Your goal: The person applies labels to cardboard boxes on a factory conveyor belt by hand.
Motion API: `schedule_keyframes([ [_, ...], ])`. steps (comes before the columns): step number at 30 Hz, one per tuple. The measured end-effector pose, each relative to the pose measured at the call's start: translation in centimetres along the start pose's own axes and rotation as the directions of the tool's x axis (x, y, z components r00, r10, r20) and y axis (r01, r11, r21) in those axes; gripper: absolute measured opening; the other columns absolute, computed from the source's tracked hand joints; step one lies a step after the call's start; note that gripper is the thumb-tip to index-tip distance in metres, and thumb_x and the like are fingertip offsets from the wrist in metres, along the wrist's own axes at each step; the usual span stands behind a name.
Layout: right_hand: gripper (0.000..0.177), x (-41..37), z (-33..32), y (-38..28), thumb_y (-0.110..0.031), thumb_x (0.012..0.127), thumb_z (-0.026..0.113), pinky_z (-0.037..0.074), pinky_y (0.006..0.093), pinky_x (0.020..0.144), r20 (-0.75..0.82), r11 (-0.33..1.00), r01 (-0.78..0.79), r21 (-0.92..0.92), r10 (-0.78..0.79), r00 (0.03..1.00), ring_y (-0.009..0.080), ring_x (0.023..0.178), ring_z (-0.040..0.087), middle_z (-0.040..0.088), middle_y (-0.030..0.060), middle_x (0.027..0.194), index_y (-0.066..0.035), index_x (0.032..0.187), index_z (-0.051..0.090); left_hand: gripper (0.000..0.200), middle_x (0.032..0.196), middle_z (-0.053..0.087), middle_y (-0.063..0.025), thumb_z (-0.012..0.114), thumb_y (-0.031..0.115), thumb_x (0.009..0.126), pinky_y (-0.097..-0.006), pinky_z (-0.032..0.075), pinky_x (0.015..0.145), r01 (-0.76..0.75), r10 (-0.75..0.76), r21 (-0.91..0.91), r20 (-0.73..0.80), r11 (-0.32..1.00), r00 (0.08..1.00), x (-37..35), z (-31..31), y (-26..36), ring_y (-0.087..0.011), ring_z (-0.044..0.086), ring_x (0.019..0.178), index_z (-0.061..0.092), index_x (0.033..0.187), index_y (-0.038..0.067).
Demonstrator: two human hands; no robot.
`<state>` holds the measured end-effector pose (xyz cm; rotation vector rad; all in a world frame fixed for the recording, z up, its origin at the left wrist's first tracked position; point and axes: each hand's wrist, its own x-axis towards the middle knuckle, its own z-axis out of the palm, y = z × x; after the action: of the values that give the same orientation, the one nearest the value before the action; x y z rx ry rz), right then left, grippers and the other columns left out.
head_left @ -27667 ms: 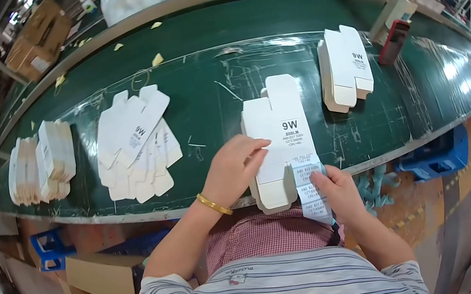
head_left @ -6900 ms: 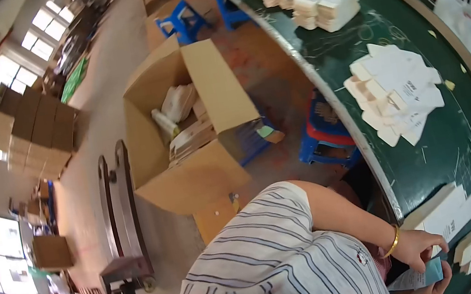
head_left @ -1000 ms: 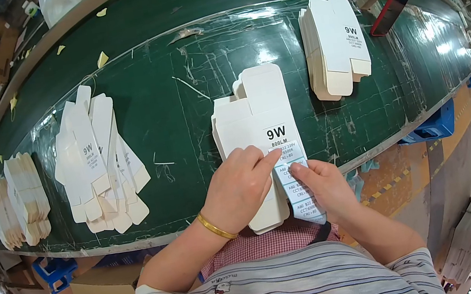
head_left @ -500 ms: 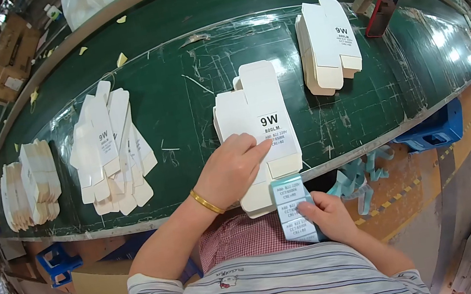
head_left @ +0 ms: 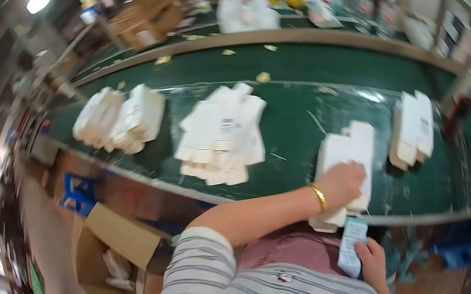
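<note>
A stack of flat white folded cartons [head_left: 362, 141] lies at the near edge of the green worktop. My left hand [head_left: 342, 184], with a gold bangle at the wrist, rests on the top carton. Its fingers are curled down against the printed side, and blur hides whether anything is between them. Below the table edge, my right hand [head_left: 372, 256] grips a strip of pale blue printed labels [head_left: 352, 246], thumb on its face. The strip's upper end is close to the cartons' lower flaps.
Left of the stack lie a fanned pile of cartons [head_left: 223, 127] and bundled cartons [head_left: 140, 116]; another carton stack [head_left: 412, 128] and a phone [head_left: 457, 115] are at right. An open cardboard box [head_left: 99, 282] stands below. Across the table, a person sits behind a white plastic bag [head_left: 247, 11].
The view has swung left and up, bringing the person and bottles opposite into sight. My left hand stays on the cartons, and my right hand still holds the label strip.
</note>
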<state>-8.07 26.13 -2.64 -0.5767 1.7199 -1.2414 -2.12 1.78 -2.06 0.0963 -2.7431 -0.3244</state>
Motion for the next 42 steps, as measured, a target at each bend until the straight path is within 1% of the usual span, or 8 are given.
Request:
schedule_keyframes([
  [5,0.017,0.2,0.2,-0.7,-0.014,0.093,0.058,0.036,0.0221,0.057,0.027,0.998,0.055,0.036,-0.056,0.998,0.0035,0.066,0.045,0.056,-0.0045,0.074,0.001,0.089,0.063,0.011,0.081,0.060,-0.0076,0.060,0.015,0.077,-0.0336,0.052,0.069,-0.179,0.184,0.191,-0.006,0.965,0.983,-0.2,1.1,1.4,-0.0227,0.062,0.077,0.064,0.070,0.008],
  [11,0.017,0.5,-0.7,-0.9,-0.014,0.093,0.058,0.038,0.0224,0.059,0.049,0.983,0.177,-0.051,-0.175,0.983,0.0042,0.068,0.046,0.057,-0.0043,0.076,0.002,0.091,0.064,0.010,0.075,0.054,-0.0025,0.068,0.014,0.065,-0.0325,0.049,0.062,-0.327,0.368,0.314,-0.078,0.891,0.927,-1.9,-7.0,-2.6,-0.0211,0.059,0.075,0.058,0.069,0.012],
  [19,0.026,1.2,0.3,-4.2,-0.014,0.092,0.058,0.034,0.0298,0.056,0.073,0.908,0.300,-0.293,-0.292,0.954,0.0100,0.064,0.039,0.045,0.0017,0.067,0.000,0.073,0.047,0.017,0.089,0.059,-0.0079,0.068,0.015,0.072,-0.0356,0.049,0.076,0.053,-0.040,0.340,-0.045,0.939,0.998,-11.8,-15.2,-8.4,-0.0251,0.059,0.087,0.063,0.087,0.008],
  [22,0.024,2.0,1.0,-4.1,-0.014,0.092,0.060,0.038,0.0316,0.060,0.084,0.881,0.393,-0.265,-0.385,0.919,0.0160,0.065,0.043,0.047,0.0080,0.069,0.003,0.078,0.049,0.021,0.099,0.063,-0.0107,0.067,0.017,0.081,-0.0360,0.048,0.084,0.234,-0.249,-0.121,-0.125,0.965,0.961,-11.4,-11.1,-3.8,-0.0272,0.059,0.095,0.066,0.099,0.006],
  [26,0.019,2.0,1.1,-4.8,-0.015,0.091,0.062,0.043,0.0313,0.067,0.111,0.836,0.497,-0.230,-0.485,0.867,0.0194,0.072,0.052,0.055,0.0115,0.078,0.003,0.093,0.059,0.035,0.116,0.062,-0.0104,0.072,0.009,0.083,-0.0298,0.052,0.084,0.274,-0.389,-0.759,0.030,0.591,0.921,-8.0,-8.0,3.9,-0.0197,0.060,0.104,0.066,0.117,0.005],
  [32,0.056,2.1,0.4,-4.6,-0.017,0.084,0.071,0.049,0.0334,0.088,0.053,0.854,0.481,-0.200,-0.481,0.875,0.0221,0.104,0.061,0.059,0.0119,0.119,-0.005,0.135,0.048,0.033,0.102,0.067,-0.0046,0.072,0.005,0.084,-0.0221,0.051,0.074,0.392,-0.417,-0.844,0.228,0.366,0.880,-6.4,-5.4,6.2,-0.0080,0.061,0.085,0.067,0.116,0.005],
  [35,0.049,1.9,0.3,-5.2,-0.014,0.084,0.071,0.049,0.0319,0.086,0.100,0.890,0.446,-0.100,-0.437,0.894,0.0204,0.102,0.062,0.061,0.0117,0.115,-0.004,0.129,0.054,0.025,0.101,0.066,-0.0042,0.071,0.004,0.084,-0.0216,0.050,0.072,0.459,-0.470,-0.862,0.321,0.215,0.822,-5.7,-5.9,6.9,-0.0073,0.060,0.084,0.069,0.109,0.004],
  [42,0.015,2.3,0.8,-5.0,-0.012,0.087,0.069,0.042,0.0254,0.061,-0.057,0.893,0.412,-0.184,-0.428,0.902,0.0099,0.067,0.051,0.060,0.0053,0.074,0.002,0.089,0.062,0.023,0.095,0.065,-0.0045,0.072,0.005,0.082,-0.0215,0.049,0.070,0.352,-0.418,-0.827,0.159,0.439,0.895,-5.7,-4.9,6.2,-0.0095,0.060,0.081,0.071,0.106,0.005],
])
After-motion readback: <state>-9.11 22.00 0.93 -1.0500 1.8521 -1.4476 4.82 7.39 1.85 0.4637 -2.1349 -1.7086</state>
